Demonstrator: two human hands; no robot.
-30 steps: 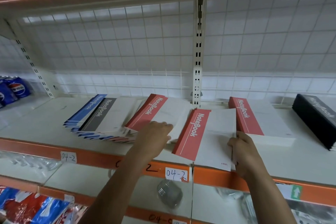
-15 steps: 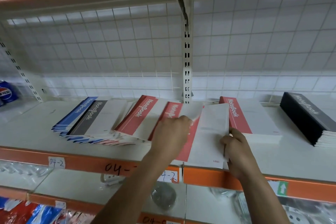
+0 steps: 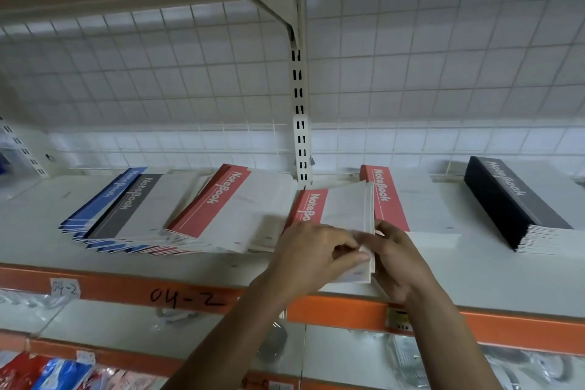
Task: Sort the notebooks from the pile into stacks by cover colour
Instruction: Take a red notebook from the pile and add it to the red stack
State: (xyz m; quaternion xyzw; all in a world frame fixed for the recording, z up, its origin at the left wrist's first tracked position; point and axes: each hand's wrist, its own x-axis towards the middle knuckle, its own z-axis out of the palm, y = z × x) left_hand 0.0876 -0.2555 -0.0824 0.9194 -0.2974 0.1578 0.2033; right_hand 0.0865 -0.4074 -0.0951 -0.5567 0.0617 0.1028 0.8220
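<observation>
A white-tiled wall behind a wire grid backs a pale shop shelf whose orange front rail is hand-marked 04-2.

In the head view, the only one, both hands meet near the shelf's front edge on a thin sheaf of red-spined, white-covered paper notebooks. The left hand curls its fingers over the sheaf's near end. The right hand closes on its near right corner. Both are grasping it. I cannot tell how many books it holds, though the edges suggest more than one.

Just right of the grip, close against the sheaf, lies the squared stack of red notebooks. Farther right, well apart, sits the stack of black notebooks. Left of the grip sprawls the mixed pile of blue, grey and red notebooks, fanned and unsorted.

The step in hand looks like squaring up reds before adding them to the red stack. The next move calls for lifting the sheaf clear, carrying it right and setting it down with its spine over the stack's. The thin covers may slide, so a firm two-handed pinch matters.
</observation>
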